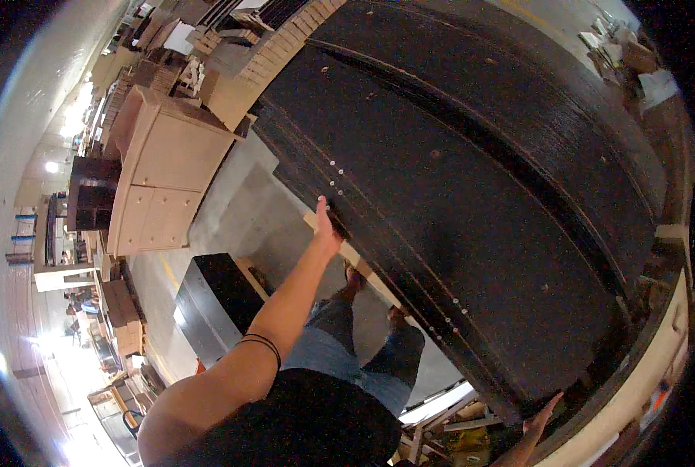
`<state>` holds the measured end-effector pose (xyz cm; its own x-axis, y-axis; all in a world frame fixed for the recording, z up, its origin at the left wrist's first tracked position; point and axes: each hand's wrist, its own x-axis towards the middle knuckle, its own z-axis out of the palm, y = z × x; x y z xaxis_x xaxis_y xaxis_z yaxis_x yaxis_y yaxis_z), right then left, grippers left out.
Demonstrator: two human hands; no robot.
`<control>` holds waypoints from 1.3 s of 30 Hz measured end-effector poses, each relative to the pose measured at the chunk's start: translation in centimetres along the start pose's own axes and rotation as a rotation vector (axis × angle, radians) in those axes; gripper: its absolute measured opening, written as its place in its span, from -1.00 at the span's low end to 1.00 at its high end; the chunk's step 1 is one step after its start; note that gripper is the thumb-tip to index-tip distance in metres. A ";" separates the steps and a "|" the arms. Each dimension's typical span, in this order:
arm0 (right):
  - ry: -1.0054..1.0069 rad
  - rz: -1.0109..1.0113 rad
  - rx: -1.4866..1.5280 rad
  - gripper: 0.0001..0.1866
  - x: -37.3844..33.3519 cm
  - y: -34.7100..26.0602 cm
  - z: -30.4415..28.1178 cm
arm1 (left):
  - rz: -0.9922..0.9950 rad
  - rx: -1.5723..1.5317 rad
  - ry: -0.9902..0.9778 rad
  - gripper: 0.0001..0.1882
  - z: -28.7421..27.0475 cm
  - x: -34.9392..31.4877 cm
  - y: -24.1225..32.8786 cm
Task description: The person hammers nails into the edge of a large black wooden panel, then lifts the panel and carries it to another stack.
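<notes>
A large dark wooden panel (409, 179) fills the middle and right of the view, with raised strips across it and small pale round fittings in two groups near its near edge. My left hand (328, 227) grips that near edge, its thumb up against the dark face and its other fingers hidden beneath. At the panel's lower right corner my right hand (539, 419) holds the end, partly cut off by the frame's lower edge. A pale wooden strip (371, 274) runs under the near edge beside my left hand.
A light wood dresser (164, 175) stands to the left, with a black cabinet (221, 300) nearer me. Stacked boards (285, 47) rise past the panel's far left end. A pale curved edge (612, 412) borders the right. My feet are on grey concrete floor (242, 198) below.
</notes>
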<state>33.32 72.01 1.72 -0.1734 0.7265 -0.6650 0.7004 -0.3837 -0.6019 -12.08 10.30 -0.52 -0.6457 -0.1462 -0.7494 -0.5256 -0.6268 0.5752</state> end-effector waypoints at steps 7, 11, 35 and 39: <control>-0.073 -0.013 0.152 -0.02 -0.8 -4.2 2.2 | -0.032 0.022 -0.191 -0.11 -0.2 1.4 1.7; -0.111 -0.013 0.089 -0.03 -0.6 -0.2 2.9 | -0.017 0.052 -0.088 -0.03 -1.9 1.3 2.2; 0.690 -0.510 0.417 -0.28 -40.5 4.4 2.3 | -0.151 0.498 -0.674 -0.27 7.9 -8.3 6.1; 0.706 -0.711 0.542 -0.06 -46.1 7.5 4.7 | -0.225 0.618 -0.816 -0.34 7.8 -9.6 5.1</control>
<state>43.34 32.93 25.80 0.1375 0.9706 0.1976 0.1777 0.1721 -0.9689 -12.90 14.51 12.14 -0.5550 0.6298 -0.5435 -0.7227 -0.0414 0.6899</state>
